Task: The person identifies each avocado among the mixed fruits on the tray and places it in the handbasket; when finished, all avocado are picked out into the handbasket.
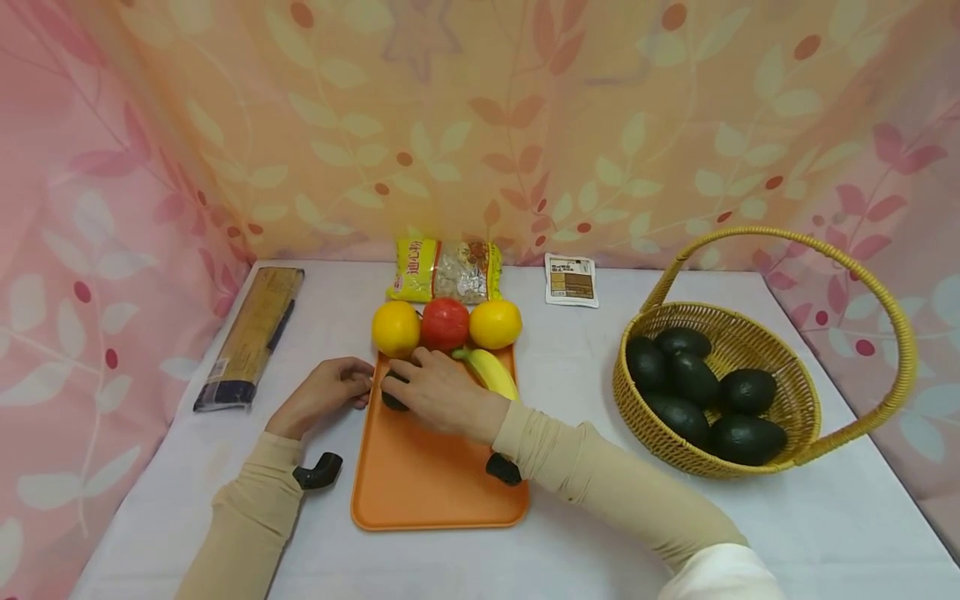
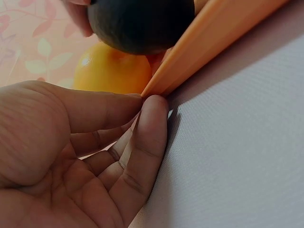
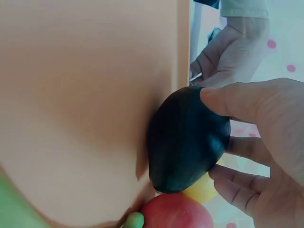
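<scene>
My right hand grips a dark avocado by its sides, over the upper left part of the orange tray. In the right wrist view the avocado is close over the tray's surface. My left hand is at the tray's left edge; in the left wrist view its thumb and forefinger pinch the rim. Across the tray's far end sit a red round fruit and two yellow round fruits, one on the left and one on the right. A banana lies along the right side, partly behind my right hand.
On the right stands a wicker basket with a tall handle, holding several avocados. Behind the tray lie a yellow food bag and a small white packet. A long brown package is at the left.
</scene>
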`<state>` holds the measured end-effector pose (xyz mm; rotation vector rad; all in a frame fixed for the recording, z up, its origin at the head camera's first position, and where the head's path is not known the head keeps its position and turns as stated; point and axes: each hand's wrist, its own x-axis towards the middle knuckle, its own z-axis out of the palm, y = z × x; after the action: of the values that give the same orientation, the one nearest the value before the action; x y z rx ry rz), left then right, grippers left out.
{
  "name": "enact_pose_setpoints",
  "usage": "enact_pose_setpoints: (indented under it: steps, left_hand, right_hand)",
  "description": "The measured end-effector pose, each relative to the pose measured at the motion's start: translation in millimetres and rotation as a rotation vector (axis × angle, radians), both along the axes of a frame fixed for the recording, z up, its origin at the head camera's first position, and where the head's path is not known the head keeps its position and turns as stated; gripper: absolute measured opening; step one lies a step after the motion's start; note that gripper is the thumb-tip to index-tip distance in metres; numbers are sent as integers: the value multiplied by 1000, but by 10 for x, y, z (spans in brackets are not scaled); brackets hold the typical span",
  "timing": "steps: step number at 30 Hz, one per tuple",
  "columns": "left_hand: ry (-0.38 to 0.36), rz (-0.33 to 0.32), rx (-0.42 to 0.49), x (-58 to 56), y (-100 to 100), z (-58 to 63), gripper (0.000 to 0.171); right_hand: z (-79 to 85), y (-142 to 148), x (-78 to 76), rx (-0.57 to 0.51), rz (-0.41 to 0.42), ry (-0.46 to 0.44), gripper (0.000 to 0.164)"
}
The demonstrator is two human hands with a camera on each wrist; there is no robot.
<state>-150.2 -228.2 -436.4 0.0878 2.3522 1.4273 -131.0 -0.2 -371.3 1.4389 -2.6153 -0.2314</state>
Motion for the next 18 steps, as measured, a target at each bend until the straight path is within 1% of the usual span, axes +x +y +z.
enact_pose_setpoints:
  steps: [5,11,15,18]
  left_hand:
    - [0,6,-4,5,3,4,33]
    - [-12,12,-10,4,6,-2,33]
    - [-9,7,10,3,3,-2,33]
    - [-3,1,13,-1,-10,0,33]
  right_hand:
    - [-25,37,-27,16,0,7,42]
    - [-67,58,-32,70,-9,-25,42]
    - [-54,104,-33,96,-32,-58,49]
    - [-6,178,-29,69,-46,-81,55]
